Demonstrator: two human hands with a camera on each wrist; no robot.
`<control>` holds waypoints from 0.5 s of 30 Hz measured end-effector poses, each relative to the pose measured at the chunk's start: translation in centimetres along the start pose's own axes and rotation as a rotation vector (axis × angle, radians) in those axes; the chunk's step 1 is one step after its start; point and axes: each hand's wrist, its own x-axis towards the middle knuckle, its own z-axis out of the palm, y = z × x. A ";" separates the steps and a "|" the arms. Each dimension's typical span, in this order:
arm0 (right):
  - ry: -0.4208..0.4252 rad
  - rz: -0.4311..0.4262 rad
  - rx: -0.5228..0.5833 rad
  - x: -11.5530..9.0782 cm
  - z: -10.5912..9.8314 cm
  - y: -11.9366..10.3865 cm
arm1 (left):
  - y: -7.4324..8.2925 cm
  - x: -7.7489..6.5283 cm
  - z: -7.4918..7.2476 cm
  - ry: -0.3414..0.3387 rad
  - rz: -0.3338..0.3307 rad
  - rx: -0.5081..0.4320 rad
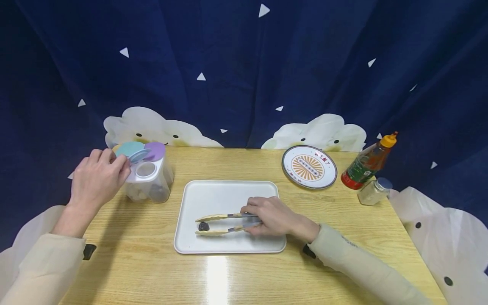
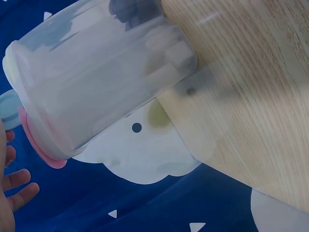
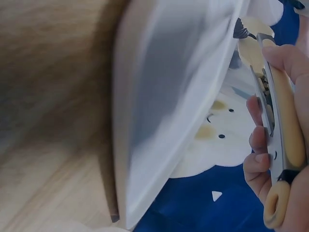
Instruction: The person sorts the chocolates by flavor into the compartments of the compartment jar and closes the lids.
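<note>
My left hand [image 1: 97, 176] is at the top of a clear container [image 1: 158, 189] with several coloured flip lids, pinching the raised pale-blue lid [image 1: 139, 155]. Below that lid a round opening [image 1: 146, 170] shows. Through the container's wall, the left wrist view shows pale chunks [image 2: 166, 65] and a dark piece [image 2: 133, 10] at the bottom. With my right hand [image 1: 271, 216] I grip yellow-tipped tongs [image 1: 213, 217], low over the white tray [image 1: 232, 192]. Between the tong tips sits a small dark round piece [image 1: 203, 226]. The right wrist view shows my fingers wrapped around the tongs' yellow handle [image 3: 288, 116].
Behind the tray to the right lies a patterned plate [image 1: 309, 167]. A red sauce bottle [image 1: 367, 163] with a yellow cap and a small glass jar [image 1: 373, 192] stand at the table's right. A dark blue curtain [image 1: 228, 55] closes off the back.
</note>
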 end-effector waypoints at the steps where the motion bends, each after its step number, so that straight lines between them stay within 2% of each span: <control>1: 0.012 0.010 -0.001 0.1 -0.1 0.0 | 0.0 0.0 0.0 0.001 0.000 -0.001; 7: 0.080 0.079 0.003 1.4 -1.0 0.3 | 0.0 0.0 0.0 0.008 0.005 0.002; 15: 0.133 0.142 0.004 4.2 -2.8 0.1 | 0.0 0.0 0.0 0.014 0.010 0.002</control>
